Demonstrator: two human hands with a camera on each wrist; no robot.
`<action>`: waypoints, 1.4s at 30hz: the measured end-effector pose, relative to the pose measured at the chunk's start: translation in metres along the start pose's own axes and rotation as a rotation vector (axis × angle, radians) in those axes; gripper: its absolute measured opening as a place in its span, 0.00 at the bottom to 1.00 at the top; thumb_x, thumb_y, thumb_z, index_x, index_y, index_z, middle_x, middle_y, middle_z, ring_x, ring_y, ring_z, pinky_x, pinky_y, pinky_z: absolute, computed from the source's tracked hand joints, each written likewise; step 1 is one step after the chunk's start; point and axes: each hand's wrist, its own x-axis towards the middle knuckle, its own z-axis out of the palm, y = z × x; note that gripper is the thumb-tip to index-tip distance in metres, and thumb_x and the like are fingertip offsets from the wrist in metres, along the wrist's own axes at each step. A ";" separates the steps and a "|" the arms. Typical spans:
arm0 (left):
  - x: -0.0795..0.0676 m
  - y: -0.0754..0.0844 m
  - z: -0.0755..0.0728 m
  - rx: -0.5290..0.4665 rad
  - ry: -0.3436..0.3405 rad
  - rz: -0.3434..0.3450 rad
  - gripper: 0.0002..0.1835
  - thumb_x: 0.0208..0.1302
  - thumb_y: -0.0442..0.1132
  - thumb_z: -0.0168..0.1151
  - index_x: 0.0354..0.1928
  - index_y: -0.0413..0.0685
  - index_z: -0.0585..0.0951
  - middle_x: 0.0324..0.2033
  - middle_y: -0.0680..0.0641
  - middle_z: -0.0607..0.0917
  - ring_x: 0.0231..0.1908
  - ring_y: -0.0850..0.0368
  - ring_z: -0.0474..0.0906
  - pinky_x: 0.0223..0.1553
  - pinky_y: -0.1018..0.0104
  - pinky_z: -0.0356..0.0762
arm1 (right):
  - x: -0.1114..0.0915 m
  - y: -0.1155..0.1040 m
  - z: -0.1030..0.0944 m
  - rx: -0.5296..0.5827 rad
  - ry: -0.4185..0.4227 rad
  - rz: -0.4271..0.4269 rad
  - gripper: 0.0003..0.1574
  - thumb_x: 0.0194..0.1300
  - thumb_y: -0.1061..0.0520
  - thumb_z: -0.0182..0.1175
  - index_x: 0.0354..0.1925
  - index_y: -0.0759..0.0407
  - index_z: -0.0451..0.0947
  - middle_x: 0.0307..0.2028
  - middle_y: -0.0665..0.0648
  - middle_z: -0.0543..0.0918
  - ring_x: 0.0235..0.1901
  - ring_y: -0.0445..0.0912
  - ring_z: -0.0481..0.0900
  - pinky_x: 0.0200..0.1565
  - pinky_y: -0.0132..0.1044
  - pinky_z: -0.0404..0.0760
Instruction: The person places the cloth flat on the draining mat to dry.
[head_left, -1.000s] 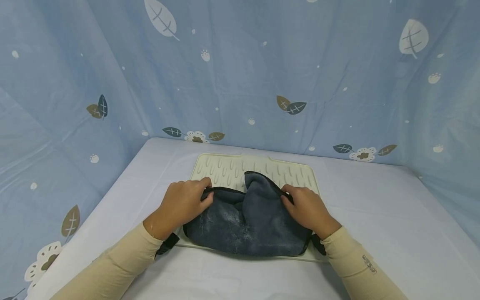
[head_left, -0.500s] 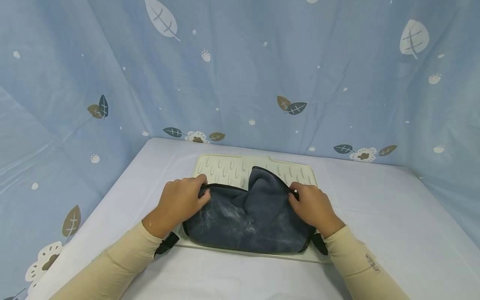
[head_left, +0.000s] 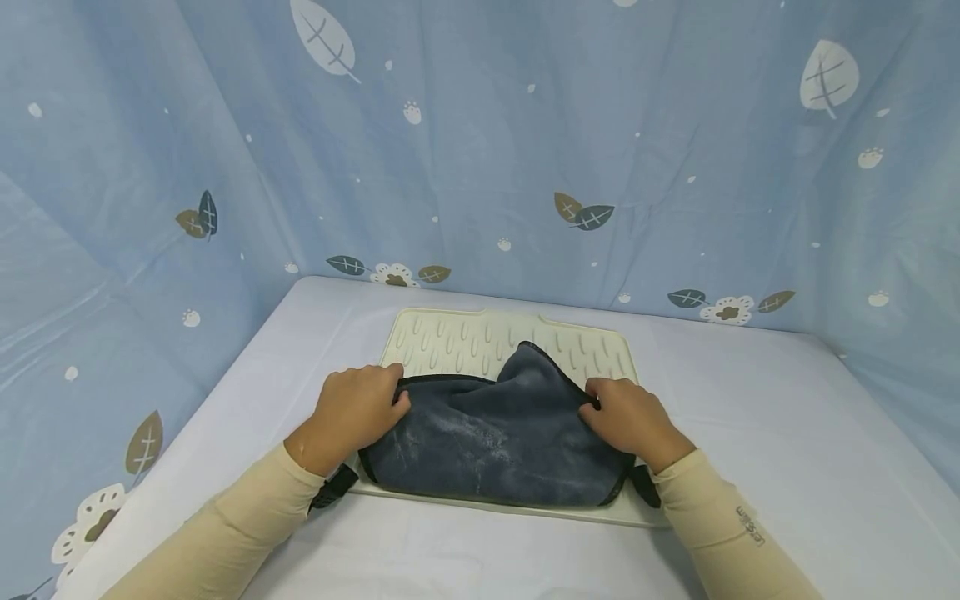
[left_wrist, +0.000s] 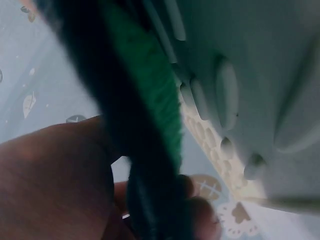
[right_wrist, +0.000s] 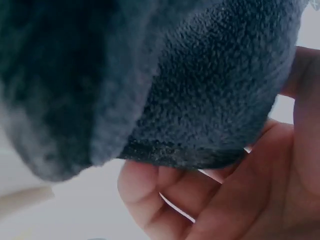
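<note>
A dark blue-grey fleecy cloth [head_left: 495, 442] with black edging lies over the front of a cream board [head_left: 442, 342] with raised oval bumps. My left hand [head_left: 356, 417] pinches the cloth's top edge at its left end. At the right end, the thumb and fingers of my right hand [head_left: 630, 421] grip the same edge. Between the hands the cloth rises in a peaked fold. The left wrist view shows a green face [left_wrist: 150, 85] on the cloth, with the bumpy board beside it. Close up in the right wrist view, curled fingers [right_wrist: 140, 185] sit under the black edging.
The board rests on a table with a white cover [head_left: 750, 417]. A blue curtain [head_left: 480, 150] with leaf and flower prints hangs behind and at both sides. Small black pieces [head_left: 335, 487] show beside the wrists.
Both hands have moved apart, stretching the cloth's top edge wider. The peaked fold has shifted right and become flatter, and the front of the cloth lies smoother. The board has stayed put.
</note>
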 end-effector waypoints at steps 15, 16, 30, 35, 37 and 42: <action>0.000 0.006 0.003 -0.080 -0.009 0.181 0.13 0.67 0.47 0.65 0.49 0.52 0.84 0.39 0.50 0.87 0.30 0.55 0.84 0.23 0.62 0.75 | 0.001 -0.005 0.007 0.206 0.038 -0.265 0.27 0.72 0.60 0.58 0.67 0.58 0.71 0.62 0.60 0.79 0.61 0.56 0.79 0.58 0.55 0.77; 0.000 0.006 0.003 -0.085 -0.008 0.186 0.11 0.67 0.48 0.65 0.47 0.52 0.84 0.37 0.51 0.87 0.28 0.56 0.83 0.22 0.64 0.74 | 0.001 -0.005 0.008 0.212 0.042 -0.264 0.25 0.72 0.60 0.58 0.65 0.58 0.73 0.62 0.60 0.80 0.62 0.56 0.78 0.58 0.55 0.77; 0.001 0.003 0.003 -0.069 0.129 0.142 0.05 0.66 0.43 0.66 0.36 0.51 0.83 0.20 0.55 0.83 0.13 0.66 0.65 0.13 0.70 0.57 | 0.003 0.000 0.008 0.142 0.030 -0.174 0.13 0.67 0.66 0.61 0.49 0.62 0.82 0.41 0.59 0.87 0.34 0.48 0.84 0.38 0.44 0.81; 0.001 0.003 0.002 -0.081 0.180 0.057 0.06 0.63 0.40 0.66 0.29 0.49 0.80 0.14 0.54 0.77 0.10 0.62 0.61 0.12 0.69 0.54 | 0.000 0.001 0.005 0.129 0.049 -0.069 0.06 0.65 0.66 0.58 0.40 0.60 0.80 0.15 0.50 0.71 0.14 0.40 0.61 0.24 0.36 0.65; 0.000 0.003 0.001 -0.088 0.164 0.022 0.09 0.62 0.40 0.65 0.25 0.51 0.77 0.12 0.55 0.72 0.10 0.61 0.60 0.12 0.68 0.53 | 0.000 0.001 0.006 0.109 0.053 -0.046 0.04 0.64 0.65 0.58 0.37 0.59 0.79 0.12 0.48 0.66 0.13 0.40 0.59 0.23 0.35 0.63; -0.001 0.001 0.002 -0.090 0.112 0.007 0.14 0.62 0.39 0.64 0.20 0.53 0.72 0.11 0.56 0.67 0.11 0.61 0.60 0.13 0.68 0.51 | 0.001 0.000 0.008 0.074 -0.004 -0.030 0.03 0.66 0.62 0.57 0.37 0.57 0.79 0.13 0.48 0.66 0.13 0.41 0.62 0.22 0.36 0.63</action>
